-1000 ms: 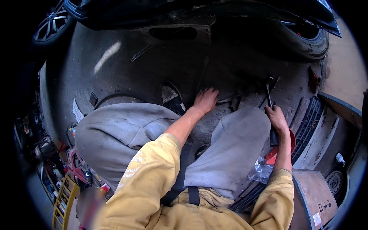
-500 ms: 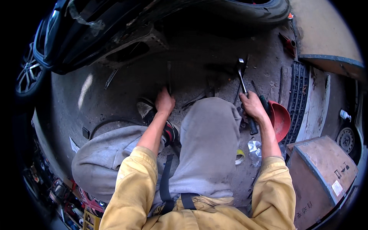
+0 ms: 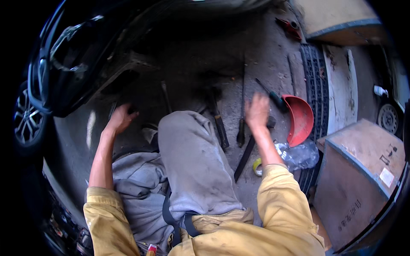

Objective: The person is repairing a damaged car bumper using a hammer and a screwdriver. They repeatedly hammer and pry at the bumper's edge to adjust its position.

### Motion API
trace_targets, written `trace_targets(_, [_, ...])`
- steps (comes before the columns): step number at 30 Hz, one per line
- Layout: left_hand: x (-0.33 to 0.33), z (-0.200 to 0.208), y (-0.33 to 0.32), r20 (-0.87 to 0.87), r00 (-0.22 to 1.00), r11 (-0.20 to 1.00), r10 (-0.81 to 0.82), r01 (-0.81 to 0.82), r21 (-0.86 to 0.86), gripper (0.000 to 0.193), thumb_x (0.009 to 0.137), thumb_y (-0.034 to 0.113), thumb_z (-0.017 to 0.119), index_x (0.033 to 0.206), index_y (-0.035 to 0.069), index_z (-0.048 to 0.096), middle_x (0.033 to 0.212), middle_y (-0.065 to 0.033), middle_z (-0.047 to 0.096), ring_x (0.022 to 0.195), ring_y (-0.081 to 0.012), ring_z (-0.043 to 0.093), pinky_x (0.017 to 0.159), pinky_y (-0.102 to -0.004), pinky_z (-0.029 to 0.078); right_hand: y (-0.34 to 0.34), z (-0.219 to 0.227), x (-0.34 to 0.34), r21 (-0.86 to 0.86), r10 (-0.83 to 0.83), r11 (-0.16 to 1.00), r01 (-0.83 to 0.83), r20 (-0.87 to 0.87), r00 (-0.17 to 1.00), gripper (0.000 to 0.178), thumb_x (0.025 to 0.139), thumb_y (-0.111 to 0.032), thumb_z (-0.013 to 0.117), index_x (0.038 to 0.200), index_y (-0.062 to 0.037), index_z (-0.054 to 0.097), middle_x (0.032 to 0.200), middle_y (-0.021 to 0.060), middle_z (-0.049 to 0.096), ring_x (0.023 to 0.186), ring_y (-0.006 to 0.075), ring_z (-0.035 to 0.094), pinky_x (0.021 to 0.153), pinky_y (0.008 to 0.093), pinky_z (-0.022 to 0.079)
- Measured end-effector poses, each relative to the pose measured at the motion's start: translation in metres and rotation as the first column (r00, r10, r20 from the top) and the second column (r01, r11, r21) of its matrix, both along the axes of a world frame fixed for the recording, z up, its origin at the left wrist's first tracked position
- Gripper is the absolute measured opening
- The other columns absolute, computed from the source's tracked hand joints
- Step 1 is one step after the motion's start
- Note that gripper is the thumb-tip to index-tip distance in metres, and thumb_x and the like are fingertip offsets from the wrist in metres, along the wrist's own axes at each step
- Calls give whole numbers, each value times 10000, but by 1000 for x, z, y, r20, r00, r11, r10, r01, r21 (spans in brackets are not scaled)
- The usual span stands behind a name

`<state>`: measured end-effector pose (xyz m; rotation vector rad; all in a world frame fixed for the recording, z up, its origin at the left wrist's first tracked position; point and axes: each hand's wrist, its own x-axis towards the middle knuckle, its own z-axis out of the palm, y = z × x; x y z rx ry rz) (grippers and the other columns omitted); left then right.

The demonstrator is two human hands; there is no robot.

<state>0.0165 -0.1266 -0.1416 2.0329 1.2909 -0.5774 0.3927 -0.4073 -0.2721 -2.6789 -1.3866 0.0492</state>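
Left hand [image 3: 121, 118]: I have it out at 9 o'clock from the raised knee [image 3: 183, 128], fingers partly curled, thumb standing off toward 3; I cannot tell from here whether it has hold of anything.
Thin metal tool [image 3: 112, 110]: the relation that counts, I judge; it lies just off the left hand at 11 o'clock, a short piece showing, long axis about 7 to 1. The left hand is much the nearer one. Contact I cannot tell.
Flat-shafted tool [image 3: 165, 97]: at 2 o'clock from the left hand, well apart, axis 11 to 5.
Right hand [image 3: 257, 111]: at about 3 from the knee, blurred, fingers spread toward 12, palm side hidden from me; I see nothing in its grasp.
Long-shafted tool [image 3: 241, 133]: handle at 7 o'clock from the right hand, shaft running 12 to 6, just beside the fingers.
Green-handled tool [image 3: 278, 103]: near the right hand at 2 o'clock, tip toward 10.
Red curved piece [image 3: 305, 121]: past the right wrist, toward 4.
Change: half a second ago I had the left hand at the flat-shafted tool and the right around a shiny-headed tool; now the left is out by the thin metal tool, and the right's fingers are spread without the shiny-headed tool.
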Motion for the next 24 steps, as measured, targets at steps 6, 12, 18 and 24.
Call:
trace_targets(6, [25, 158, -11, 117, 969, 971, -219, 204, 123, 325, 934, 254, 668, 1133, -2, 642, 1015, -228, 691, 980, -395, 659, 846, -446, 523, -46, -57, 121, -490, 54, 870, 63, 222, 973, 391, 959, -123, 515, 1347, -94, 548, 1171, 130, 622, 1128, 284, 613, 943, 463, 465])
trace_targets(12, [-54, 191, 41, 371, 926, 853, -63, -143, 502, 208, 942, 180, 644, 1058, 9, 671, 914, -187, 698, 883, -312, 694, 795, -383, 548, 37, 39, 63, -161, 405, 900, -405, -30, 914, 489, 915, -46, 545, 1399, -46, 473, 1133, 191, 595, 1030, 355, 608, 893, 472, 494])
trace_targets(18, [-77, 188, 184, 462, 857, 100, -228, -452, 887, 276, 938, 216, 597, 1138, 28, 623, 1072, -194, 649, 992, -358, 629, 878, -435, 499, 151, 203, -97, 28, 121, 949, -315, -952, 282, 369, 1006, -230, 595, 1307, -23, 544, 833, 61, 580, 686, 142, 555, 616, 315, 487])
trace_targets(24, [-86, 147, 245, 279, 951, 83, 133, -291, 953, 354, 953, 302, 542, 1166, 42, 652, 1121, -224, 650, 1039, -427, 618, 948, -502, 473, 248, 212, -146, -12, 71, 962, -272, -954, 292, 354, 1017, -340, 585, 919, -1, 618, 638, 22, 553, 492, 90, 489, 461, 266, 370])
